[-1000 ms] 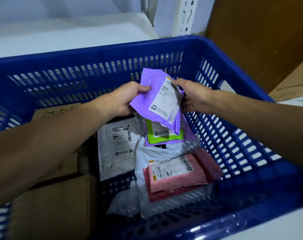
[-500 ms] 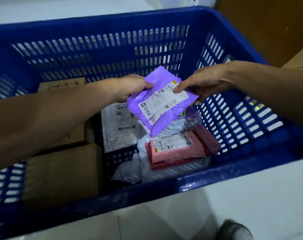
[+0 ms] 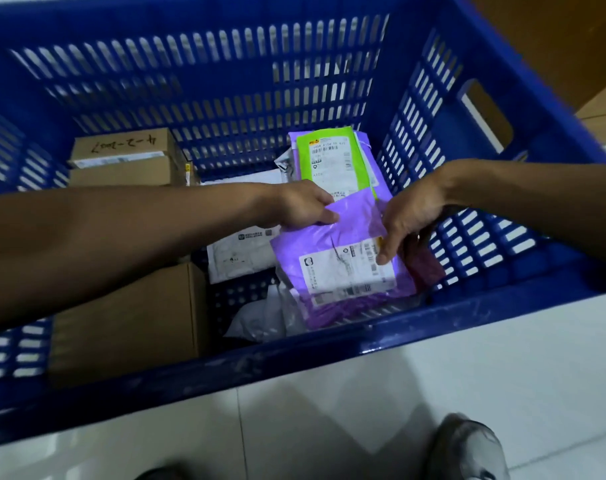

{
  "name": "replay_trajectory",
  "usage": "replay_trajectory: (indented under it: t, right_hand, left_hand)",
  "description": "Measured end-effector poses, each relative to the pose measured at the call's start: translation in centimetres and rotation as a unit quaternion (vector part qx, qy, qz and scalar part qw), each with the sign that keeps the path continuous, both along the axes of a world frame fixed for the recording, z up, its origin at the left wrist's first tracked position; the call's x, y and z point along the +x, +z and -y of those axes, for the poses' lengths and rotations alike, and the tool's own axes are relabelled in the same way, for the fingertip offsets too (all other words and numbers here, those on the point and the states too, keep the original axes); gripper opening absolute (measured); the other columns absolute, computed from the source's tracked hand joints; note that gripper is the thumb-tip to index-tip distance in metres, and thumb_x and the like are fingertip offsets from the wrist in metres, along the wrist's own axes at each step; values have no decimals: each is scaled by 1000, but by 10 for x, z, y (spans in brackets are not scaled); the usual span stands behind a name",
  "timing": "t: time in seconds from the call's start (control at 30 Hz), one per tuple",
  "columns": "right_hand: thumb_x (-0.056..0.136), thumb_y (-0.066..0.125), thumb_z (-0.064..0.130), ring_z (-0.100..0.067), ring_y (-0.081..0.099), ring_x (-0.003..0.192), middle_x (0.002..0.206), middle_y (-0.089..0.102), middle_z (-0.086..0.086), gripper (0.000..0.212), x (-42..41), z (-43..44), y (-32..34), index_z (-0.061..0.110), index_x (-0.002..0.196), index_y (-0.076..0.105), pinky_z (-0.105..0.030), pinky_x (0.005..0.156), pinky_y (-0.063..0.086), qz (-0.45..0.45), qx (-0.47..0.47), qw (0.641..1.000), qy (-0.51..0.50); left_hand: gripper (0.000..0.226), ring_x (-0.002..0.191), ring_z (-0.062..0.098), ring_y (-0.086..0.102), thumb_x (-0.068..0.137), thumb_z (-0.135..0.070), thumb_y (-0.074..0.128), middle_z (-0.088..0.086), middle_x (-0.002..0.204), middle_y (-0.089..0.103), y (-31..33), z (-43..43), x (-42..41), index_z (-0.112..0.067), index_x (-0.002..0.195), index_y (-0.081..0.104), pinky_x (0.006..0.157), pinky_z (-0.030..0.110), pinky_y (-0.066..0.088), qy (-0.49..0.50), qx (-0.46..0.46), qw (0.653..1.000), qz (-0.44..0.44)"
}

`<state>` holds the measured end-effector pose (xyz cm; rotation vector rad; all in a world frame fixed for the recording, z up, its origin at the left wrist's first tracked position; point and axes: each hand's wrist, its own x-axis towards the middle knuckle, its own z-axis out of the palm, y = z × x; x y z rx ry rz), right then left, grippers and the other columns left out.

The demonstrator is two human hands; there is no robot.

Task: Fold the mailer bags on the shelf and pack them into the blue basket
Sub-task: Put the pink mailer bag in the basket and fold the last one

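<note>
Nearest the camera, a grey shoe (image 3: 467, 448) is standing on the white tiled floor (image 3: 329, 410), and the near rim of the blue basket (image 3: 225, 368) is running just beyond it.

Inside the basket, against that near wall, the purple mailer bag (image 3: 329, 244) is lying label-up, its white label (image 3: 343, 275) sitting just nearer than the two grips. The left hand (image 3: 299, 206) is pinching the bag's far left corner, fingers curled over the edge. The right hand (image 3: 412, 213) is gripping the bag's right edge, one digit lying down across the label and the rest curling past the side.

Under the bag, just right of the right hand's grip, a pink mailer (image 3: 427, 261) is peeking out. Below the left hand's grip, a white mailer (image 3: 239, 251) is lying flat, and nearer than it a crumpled white bag (image 3: 260, 320) is resting on the basket floor. Well left of both grips, under the left forearm, a plain cardboard box (image 3: 128, 320) is sitting.

Just beyond the grips, a green mailer (image 3: 332, 161) is lying on a second purple mailer (image 3: 370, 161). Far left of it, a marked cardboard box (image 3: 121, 157) with handwriting on its top is standing near the slotted far wall.
</note>
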<state>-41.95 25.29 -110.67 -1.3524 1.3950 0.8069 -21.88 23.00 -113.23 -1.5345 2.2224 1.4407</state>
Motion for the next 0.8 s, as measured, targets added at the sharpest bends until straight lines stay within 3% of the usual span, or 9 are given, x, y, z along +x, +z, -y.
replay_trajectory:
  t: [0.07,0.17,0.23,0.33,0.43,0.53,0.63,0.73,0.8]
  right_hand:
    - [88,72,32,-15,69,58,75,74,-12,32,-3,-4,-8,6,70,76,-23,57,49,-26,28,999,7]
    - [92,67,31,-21,72,72,92,76,-17,38,-2,-7,-18,-5,102,74,-28,68,52,-57,45,997,7]
    - [95,62,32,-26,72,84,99,75,-19,42,0,-7,-21,-7,107,72,-34,81,56,-75,76,994,13]
    - [95,59,40,-15,61,56,65,66,-1,34,3,-10,-20,13,80,71,-23,58,51,-144,158,973,83]
    - [85,70,51,-14,52,46,55,54,3,39,11,-11,-17,18,64,61,-20,53,45,-209,61,954,205]
    - [84,72,37,-19,52,56,61,61,-1,31,24,-11,-19,17,62,65,-27,60,44,-62,-38,985,156]
    - [92,65,26,-13,56,46,55,65,0,25,36,-20,-20,16,69,66,-20,50,44,2,20,987,157]
    - [92,67,21,-20,67,61,74,71,-9,13,40,-29,-32,8,89,70,-33,68,59,7,54,984,167]
    - [90,70,20,-26,67,71,72,71,-6,13,42,-30,-37,13,79,68,-43,83,58,13,20,981,192]
  left_hand:
    - [19,62,12,51,97,-27,65,-4,76,60,0,-5,0,-13,108,68,47,15,40,-13,-36,999,15]
    - [24,84,19,56,91,-30,68,-6,87,56,-1,-10,8,-16,108,58,64,27,39,-61,-213,974,56]
    - [20,85,23,56,88,-30,68,-7,83,55,1,-17,9,-21,97,52,70,33,40,-93,-308,946,33]
    - [16,72,15,54,88,-29,68,-17,65,52,2,-34,1,-25,87,53,67,30,44,-156,-262,952,2]
    - [15,80,14,53,90,-32,66,-14,77,60,-12,-52,-5,-23,99,58,75,30,42,-237,-213,947,37]
    - [23,96,20,59,91,-33,67,-3,100,69,-23,-65,-5,-19,108,60,80,28,38,-249,-199,947,33]
    - [28,90,18,50,90,-38,71,-3,97,60,-29,-70,-4,-21,96,50,69,19,23,-241,-216,946,19]
    - [36,85,10,39,88,-43,73,-10,89,44,-38,-72,1,-15,102,55,69,16,22,-229,-202,952,-27]
    - [44,85,9,39,89,-44,72,-17,84,41,-43,-73,2,-10,113,58,70,17,22,-233,-181,955,-27]
